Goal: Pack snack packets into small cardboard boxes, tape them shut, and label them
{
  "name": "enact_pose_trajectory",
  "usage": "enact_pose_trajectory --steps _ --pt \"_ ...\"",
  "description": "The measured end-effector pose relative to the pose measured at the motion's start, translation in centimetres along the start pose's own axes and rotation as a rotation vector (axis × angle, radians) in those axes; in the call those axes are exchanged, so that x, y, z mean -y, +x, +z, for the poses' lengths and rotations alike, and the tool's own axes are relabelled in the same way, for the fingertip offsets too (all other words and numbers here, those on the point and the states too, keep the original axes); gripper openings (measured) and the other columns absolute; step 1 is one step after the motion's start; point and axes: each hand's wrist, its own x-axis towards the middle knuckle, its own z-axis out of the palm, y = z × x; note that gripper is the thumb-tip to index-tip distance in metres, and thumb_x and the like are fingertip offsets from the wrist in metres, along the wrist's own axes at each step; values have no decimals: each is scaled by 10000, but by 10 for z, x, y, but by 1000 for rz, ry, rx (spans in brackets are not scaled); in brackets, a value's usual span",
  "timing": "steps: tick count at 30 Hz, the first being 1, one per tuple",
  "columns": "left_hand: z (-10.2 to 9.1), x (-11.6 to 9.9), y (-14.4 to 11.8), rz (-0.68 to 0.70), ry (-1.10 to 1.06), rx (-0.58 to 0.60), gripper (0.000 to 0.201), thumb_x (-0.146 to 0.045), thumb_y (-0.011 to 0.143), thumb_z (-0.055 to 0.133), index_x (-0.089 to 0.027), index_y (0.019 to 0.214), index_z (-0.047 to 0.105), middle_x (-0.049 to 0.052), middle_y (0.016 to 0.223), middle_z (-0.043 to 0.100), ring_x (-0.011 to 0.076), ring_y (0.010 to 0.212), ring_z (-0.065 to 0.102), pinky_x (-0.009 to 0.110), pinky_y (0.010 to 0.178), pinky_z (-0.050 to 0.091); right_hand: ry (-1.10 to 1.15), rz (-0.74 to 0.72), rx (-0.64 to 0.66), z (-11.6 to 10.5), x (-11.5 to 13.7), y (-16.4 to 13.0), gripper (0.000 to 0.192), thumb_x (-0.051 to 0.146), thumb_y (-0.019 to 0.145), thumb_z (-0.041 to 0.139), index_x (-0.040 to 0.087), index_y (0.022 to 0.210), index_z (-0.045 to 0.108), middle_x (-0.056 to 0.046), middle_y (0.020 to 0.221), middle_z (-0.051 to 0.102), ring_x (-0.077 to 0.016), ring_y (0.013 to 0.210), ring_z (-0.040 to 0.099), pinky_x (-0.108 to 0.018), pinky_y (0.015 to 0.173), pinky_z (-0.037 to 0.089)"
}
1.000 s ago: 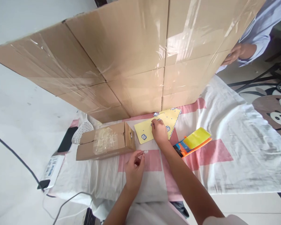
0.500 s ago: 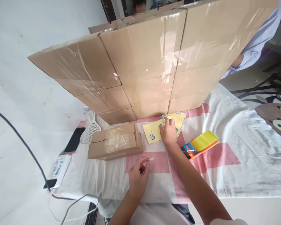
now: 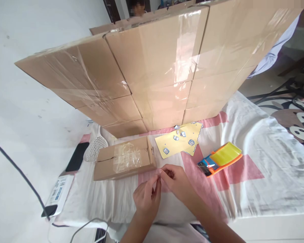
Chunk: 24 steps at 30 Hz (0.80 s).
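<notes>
the two hands met just in front of the small cardboard box (image 3: 125,158), over the pink-and-white cloth (image 3: 255,158). left hand (image 3: 147,197) had thumb and forefinger pinched together at the tips; right hand (image 3: 176,182) had its fingertips closed against the same spot. something very small sat between them, too small to identify; possibly one of the stickers, but this could not be confirmed.

progress, judged from the layout: the yellow sticker sheet (image 3: 179,141) lay flat behind the hands, near the foot of the stacked cartons (image 3: 154,67), well clear of both hands. several small blue-and-white stickers (image 3: 166,151) were on it, spread out with bare yellow between them, so part of the sheet looked used and part remained. no sticker was seen on the small cardboard box from this angle.

containers: the small cardboard box lay on its side, closed, clear tape across its top face; contents hidden. the stacked cartons were all taped shut, contents hidden.

also present: an orange-and-yellow packet (image 3: 220,158) right of the sheet, a white mesh scoop (image 3: 95,150) left of the box, a dark phone (image 3: 77,157) and a labelled pack (image 3: 57,192) at the cloth's left edge.
</notes>
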Motion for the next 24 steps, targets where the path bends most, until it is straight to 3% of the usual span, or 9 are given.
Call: enact_pose_trajectory --steps 3,7,13,19,24 --pt "2 -2 -4 11 -86 106 334 -199 923 667 -184 1255 630 35 782 783 93 451 585 239 518 513 62 22 -38 0 -11 -3 207 346 922 553 212 801 654 14 668 602 -152 615 544 -263 558 409" --pt "1 0 -4 -151 -192 131 382 -205 933 653 -202 1311 598 -8 798 766 59 429 516 194 487 487 -102 -96 39 -20 -12 -9 211 234 974 498 248 904 697 7 802 653 -161 740 599 -279 666 467" --pt "3 3 7 -238 -248 231 121 -193 933 614 -213 961 730 -35 651 665 71 495 534 179 506 462 -299 -238 183 -35 0 -16 374 86 970 451 320 1092 717 4 986 693 -171 908 645 -299 815 500" --pt "6 -5 7 -382 -266 143 108 -222 904 610 -209 838 695 -42 604 624 67 455 504 174 448 416 -286 -154 129 -32 -7 -10 273 131 952 509 288 1082 692 0 944 711 -176 852 649 -289 718 483" --pt "3 -6 8 -423 -259 113 136 -242 907 607 -205 808 693 -43 573 603 72 455 514 171 457 432 -214 -197 116 -31 -12 0 185 128 932 527 236 854 656 15 833 623 -137 724 568 -256 628 417"
